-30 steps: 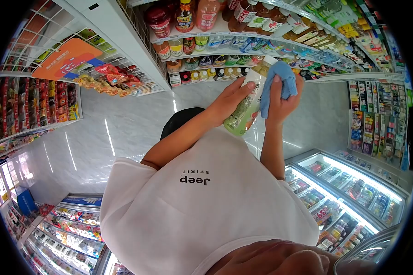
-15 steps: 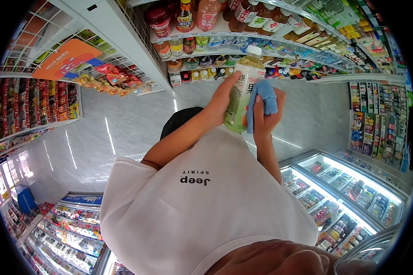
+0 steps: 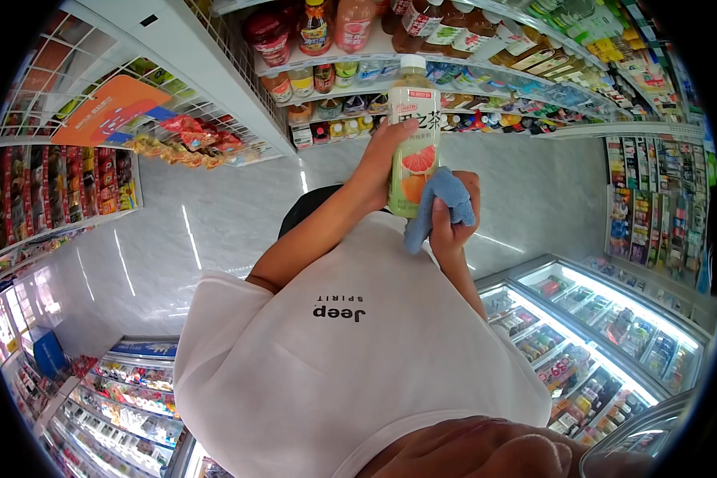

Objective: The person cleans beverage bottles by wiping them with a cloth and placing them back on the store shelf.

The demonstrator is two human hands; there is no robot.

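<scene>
A tea bottle (image 3: 417, 159) with a white cap and a grapefruit picture on its label stands nearly upright in front of my chest. Wrapped round its left side is my left hand (image 3: 378, 163), thumb across the label. My right hand (image 3: 456, 211) grips a blue cloth (image 3: 446, 196) at the bottle's lower right. The cloth touches or nearly touches the bottle near its base, and one end hangs down over my white shirt.
Ahead are curved shelves (image 3: 358, 57) full of drink bottles. A white wire rack (image 3: 207, 48) stands at the left, with snack packets (image 3: 187, 147) beside it. Lit glass-topped freezers (image 3: 589, 342) are at the lower right, and shiny grey floor (image 3: 239, 207) lies between.
The bottle has turned so its fruit picture faces me, and it is more upright and further left. My right hand with the cloth has moved down and left to its lower part.
</scene>
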